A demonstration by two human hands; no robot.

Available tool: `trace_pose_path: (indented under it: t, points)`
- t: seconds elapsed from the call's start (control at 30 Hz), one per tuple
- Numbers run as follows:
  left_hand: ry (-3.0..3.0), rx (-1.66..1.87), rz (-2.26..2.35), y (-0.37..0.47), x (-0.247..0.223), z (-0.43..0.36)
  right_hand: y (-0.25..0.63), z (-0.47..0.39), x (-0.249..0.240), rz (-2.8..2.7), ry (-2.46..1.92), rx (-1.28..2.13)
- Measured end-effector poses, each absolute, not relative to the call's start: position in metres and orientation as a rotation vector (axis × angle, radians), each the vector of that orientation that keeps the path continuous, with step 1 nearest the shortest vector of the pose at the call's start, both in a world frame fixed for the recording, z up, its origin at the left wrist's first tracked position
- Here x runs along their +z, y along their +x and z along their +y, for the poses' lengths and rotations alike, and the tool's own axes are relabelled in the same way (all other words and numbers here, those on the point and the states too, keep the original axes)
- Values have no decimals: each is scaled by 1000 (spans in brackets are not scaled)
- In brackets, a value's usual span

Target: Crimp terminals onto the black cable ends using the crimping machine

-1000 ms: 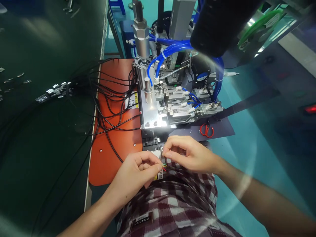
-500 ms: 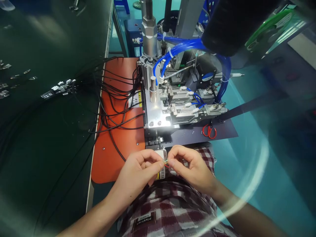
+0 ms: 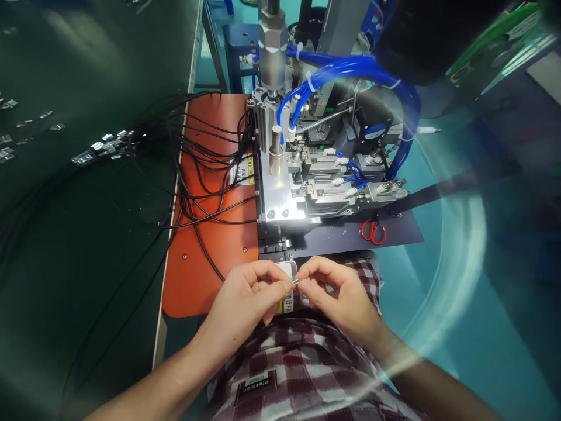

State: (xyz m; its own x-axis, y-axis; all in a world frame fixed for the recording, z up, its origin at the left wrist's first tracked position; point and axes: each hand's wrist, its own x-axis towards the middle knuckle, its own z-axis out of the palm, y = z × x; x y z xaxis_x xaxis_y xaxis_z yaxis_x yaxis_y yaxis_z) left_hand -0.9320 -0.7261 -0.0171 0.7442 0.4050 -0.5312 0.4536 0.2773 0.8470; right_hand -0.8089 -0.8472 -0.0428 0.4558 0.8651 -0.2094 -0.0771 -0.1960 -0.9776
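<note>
Thin coloured wires [image 3: 295, 283] show between my two hands, low in the middle of the head view. My left hand [image 3: 258, 290] pinches them between thumb and forefinger. From the other side my right hand [image 3: 333, 290] has its thumb and forefinger closed on the wire ends, nearly touching the left fingertips. Where the wires run behind the fingers is hidden. Just beyond the hands is the front of a metal machine [image 3: 280, 199] with blue air tubes [image 3: 346, 67].
Black cables [image 3: 193, 169] cross an orange board [image 3: 210, 251] to the machine's left. Their metal connectors [image 3: 107, 146] lie bundled on a dark table [image 3: 87, 245]. Red-handled scissors [image 3: 373, 232] rest on the grey plate at the right.
The camera view has shifted slightly. Both hands stay pinched at nearly the same place, and the wires between the fingertips are less spread out.
</note>
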Motion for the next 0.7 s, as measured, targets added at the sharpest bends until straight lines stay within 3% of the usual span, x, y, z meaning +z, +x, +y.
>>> trace_pose_path:
  t: [0.7]
  points:
    - [1367, 188, 796, -929, -13, -740, -827, -836, -48, -177, -1131, 1215]
